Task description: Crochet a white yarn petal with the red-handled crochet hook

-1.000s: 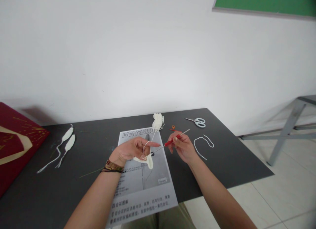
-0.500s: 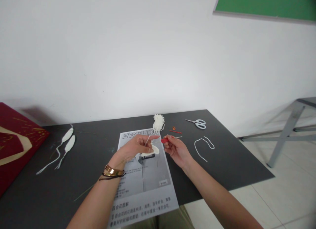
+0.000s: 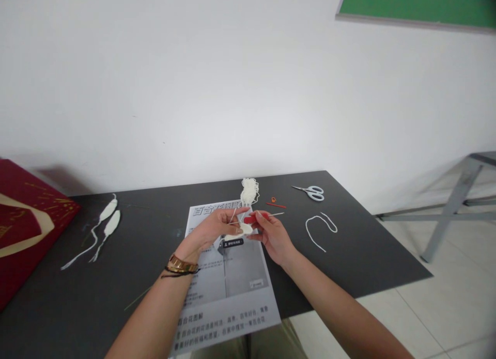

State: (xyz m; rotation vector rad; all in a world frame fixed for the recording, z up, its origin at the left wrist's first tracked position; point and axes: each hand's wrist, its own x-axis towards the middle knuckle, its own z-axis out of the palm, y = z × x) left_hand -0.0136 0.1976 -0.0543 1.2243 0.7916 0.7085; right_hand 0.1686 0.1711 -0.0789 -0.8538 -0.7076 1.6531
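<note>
My left hand (image 3: 220,225) pinches a small cream crochet piece (image 3: 245,228), with white yarn running over its raised index finger. In my right hand (image 3: 271,236) is a crochet hook with a red handle (image 3: 253,218), its metal shaft reaching toward the piece at the left fingers. The lower fingers of the right hand are close to the edge of the crochet piece; whether they touch it I cannot tell. Behind both hands lies a loose bundle of white yarn (image 3: 249,190). Beneath them is a printed pattern sheet (image 3: 248,312).
Right of the sheet are scissors (image 3: 312,192), an orange stitch marker (image 3: 273,199), a red needle (image 3: 276,205) and a loose yarn piece (image 3: 315,234). Two white crocheted petals (image 3: 111,223) with tails lie left. A red bag (image 3: 27,224) stands at the black table's (image 3: 372,266) left end.
My right hand has moved left with the crochet hook, closing the gap to my left hand. The hook now sits right at the crochet piece. The view has shifted slightly.
</note>
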